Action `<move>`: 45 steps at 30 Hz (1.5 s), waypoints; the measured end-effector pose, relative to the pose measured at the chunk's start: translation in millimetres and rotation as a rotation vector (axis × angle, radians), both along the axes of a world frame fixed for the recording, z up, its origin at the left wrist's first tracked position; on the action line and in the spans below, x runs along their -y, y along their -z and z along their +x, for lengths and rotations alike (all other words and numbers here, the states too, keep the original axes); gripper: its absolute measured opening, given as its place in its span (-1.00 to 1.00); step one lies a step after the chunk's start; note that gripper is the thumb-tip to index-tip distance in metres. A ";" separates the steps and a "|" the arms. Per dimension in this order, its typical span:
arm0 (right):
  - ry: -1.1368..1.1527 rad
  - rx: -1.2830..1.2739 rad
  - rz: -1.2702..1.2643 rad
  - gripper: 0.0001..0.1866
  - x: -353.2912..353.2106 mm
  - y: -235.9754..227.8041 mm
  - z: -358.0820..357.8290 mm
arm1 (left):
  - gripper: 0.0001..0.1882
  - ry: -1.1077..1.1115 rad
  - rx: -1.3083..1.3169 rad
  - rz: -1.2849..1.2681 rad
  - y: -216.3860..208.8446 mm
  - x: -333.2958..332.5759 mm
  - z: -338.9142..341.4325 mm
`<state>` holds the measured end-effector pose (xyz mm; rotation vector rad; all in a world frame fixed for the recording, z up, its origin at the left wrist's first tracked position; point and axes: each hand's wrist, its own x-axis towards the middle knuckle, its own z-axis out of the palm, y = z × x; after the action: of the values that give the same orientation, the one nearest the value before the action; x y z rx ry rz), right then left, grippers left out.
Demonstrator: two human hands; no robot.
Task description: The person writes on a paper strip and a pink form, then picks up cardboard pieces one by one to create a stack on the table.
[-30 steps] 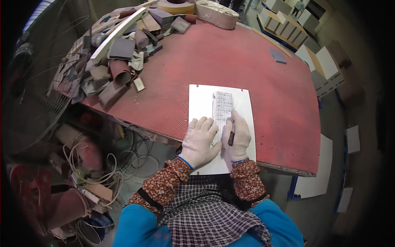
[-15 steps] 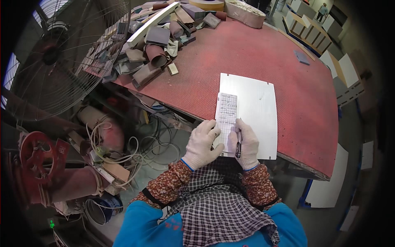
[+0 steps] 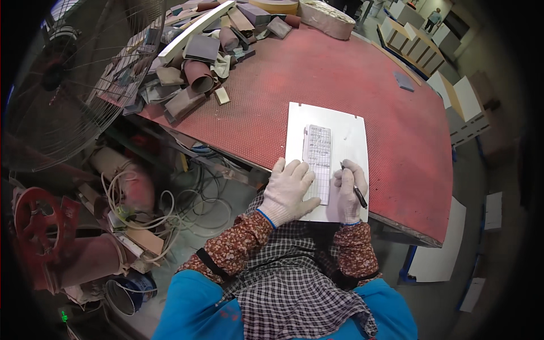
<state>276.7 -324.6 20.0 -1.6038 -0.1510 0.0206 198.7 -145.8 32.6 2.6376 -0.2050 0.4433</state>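
A white panel (image 3: 352, 133) lies on the red table near its front edge. On it rests a narrow, gridded paper form (image 3: 321, 180) with handwritten lines in its upper half. My left hand (image 3: 288, 191), in a white knit glove, lies flat with fingers apart over the panel's left edge, its thumb and fingertips at the form's left side. To the right of the form, my right hand (image 3: 349, 195), also gloved, grips a black pen (image 3: 360, 196). The pen's tip end points up and left, just off the form, over the bare panel.
Sanding rolls, blocks and scraps (image 3: 198, 73) are heaped on the red table (image 3: 385, 113) at the far left. A caged fan (image 3: 62, 73) stands left, above coiled hoses (image 3: 164, 209) and a red machine (image 3: 62, 249). White panels (image 3: 439, 243) stand at right; a person (image 3: 433, 20) is far behind.
The form has shifted right on the panel, away from its left edge. My left hand has spread out flatter. My right hand has moved right, off the form, and the pen is tilted more.
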 end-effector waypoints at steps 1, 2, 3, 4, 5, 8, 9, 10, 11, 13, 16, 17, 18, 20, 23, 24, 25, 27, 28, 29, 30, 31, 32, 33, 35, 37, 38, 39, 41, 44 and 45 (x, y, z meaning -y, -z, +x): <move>0.026 -0.029 0.056 -0.65 -0.3 -0.9 0.6 | -0.36 0.006 0.017 0.003 1.8 1.9 5.4; 0.042 -0.010 0.162 -0.71 -4.3 3.7 2.6 | -0.36 0.009 0.019 -0.004 3.5 3.4 10.4; 0.045 -0.008 0.155 -0.71 -2.6 2.1 2.8 | -0.35 0.004 0.038 -0.014 5.2 5.0 15.1; 0.025 -0.025 0.152 -0.72 -2.7 -2.5 1.1 | -0.34 -0.006 0.054 -0.020 6.5 5.0 17.7; 0.004 -0.042 0.150 -0.73 -3.1 -5.5 0.0 | -0.34 -0.008 0.052 -0.024 7.4 5.0 19.2; 0.037 -0.005 0.075 -0.78 -0.4 0.2 1.9 | -0.35 -0.012 0.042 -0.037 6.9 6.4 22.7; 0.040 0.008 0.061 -0.79 1.3 2.7 2.1 | -0.35 -0.018 0.026 -0.049 6.8 7.2 23.5; 0.039 0.007 0.059 -0.79 2.0 3.9 2.1 | -0.36 -0.027 0.009 -0.059 6.6 7.5 24.6; 0.022 0.040 0.044 -0.81 1.9 5.3 1.5 | -0.36 -0.029 0.008 -0.060 6.7 7.4 24.8; 0.004 0.071 0.025 -0.83 -1.3 3.8 0.8 | -0.41 -0.028 0.002 -0.076 6.6 6.9 23.4; -0.074 -0.112 0.187 -0.83 -7.3 -3.0 -1.8 | -0.46 -0.021 -0.005 -0.082 2.1 6.7 22.3; -0.100 -0.033 0.110 -0.83 -7.9 -1.1 -1.0 | -0.46 -0.023 -0.007 -0.084 1.8 6.1 22.1; -0.126 0.046 0.032 -0.82 -8.7 0.3 -0.4 | -0.47 -0.018 0.000 -0.092 2.0 5.4 21.8; -0.128 0.059 0.026 -0.82 -14.1 -1.0 -0.2 | -0.48 -0.017 0.002 -0.104 4.9 4.3 21.0; -0.105 0.067 0.020 -0.82 -14.4 3.5 3.4 | -0.48 -0.016 0.029 -0.093 8.1 3.9 21.8; -0.084 0.060 0.023 -0.82 -13.5 5.3 4.6 | -0.47 -0.019 0.020 -0.092 7.8 3.4 21.9; -0.081 0.057 0.020 -0.82 -13.5 5.4 5.1 | -0.47 -0.021 0.010 -0.089 7.4 3.0 22.1; -0.029 0.051 -0.028 -0.82 -13.5 4.3 5.8 | -0.47 -0.021 0.014 -0.099 6.8 4.2 22.4; -0.025 0.048 -0.029 -0.82 -12.8 5.1 6.9 | -0.47 -0.023 0.023 -0.107 6.4 4.0 22.5; -0.013 0.079 -0.067 -0.83 -10.9 6.1 8.6 | -0.47 -0.019 0.021 -0.107 6.2 3.6 22.6; -0.002 0.111 -0.106 -0.84 -9.5 6.7 9.8 | -0.47 -0.015 0.012 -0.104 6.0 3.2 22.7; 0.001 0.110 -0.108 -0.84 -8.1 7.2 11.0 | -0.46 -0.013 0.004 -0.102 4.4 3.7 23.2; 0.019 0.090 -0.111 -0.84 -6.8 7.5 12.1 | -0.46 -0.011 0.003 -0.104 2.2 3.2 23.8; 0.036 0.070 -0.115 -0.84 -5.4 7.9 12.8 | -0.46 0.009 -0.057 -0.098 -1.0 1.9 24.6; 0.036 0.060 -0.125 -0.84 -3.0 9.6 13.4 | -0.45 0.026 -0.118 -0.092 -2.3 1.2 24.8; 0.038 0.050 -0.135 -0.84 -1.2 9.9 13.9 | -0.44 0.017 -0.108 -0.088 0.7 2.1 24.8; 0.033 0.047 -0.152 -0.84 -0.7 9.6 14.5 | -0.44 0.019 -0.109 -0.090 2.9 2.7 25.0; 0.027 0.044 -0.169 -0.84 -0.4 9.4 14.9 | -0.43 0.010 -0.077 -0.081 5.5 3.4 25.2; 0.035 0.047 -0.181 -0.84 -1.0 8.1 15.0 | -0.42 0.002 -0.048 -0.072 7.4 3.7 25.5; 0.046 0.021 -0.173 -0.84 -4.2 0.4 13.5 | -0.41 0.003 -0.055 -0.084 8.0 2.7 26.0; 0.049 -0.008 -0.155 -0.84 -5.2 -1.4 13.3 | -0.40 -0.003 -0.067 -0.087 8.8 2.9 25.3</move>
<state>290.0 -319.4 21.3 -1.7611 -0.1056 0.0002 224.0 -148.6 23.8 2.5632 -0.1572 0.3564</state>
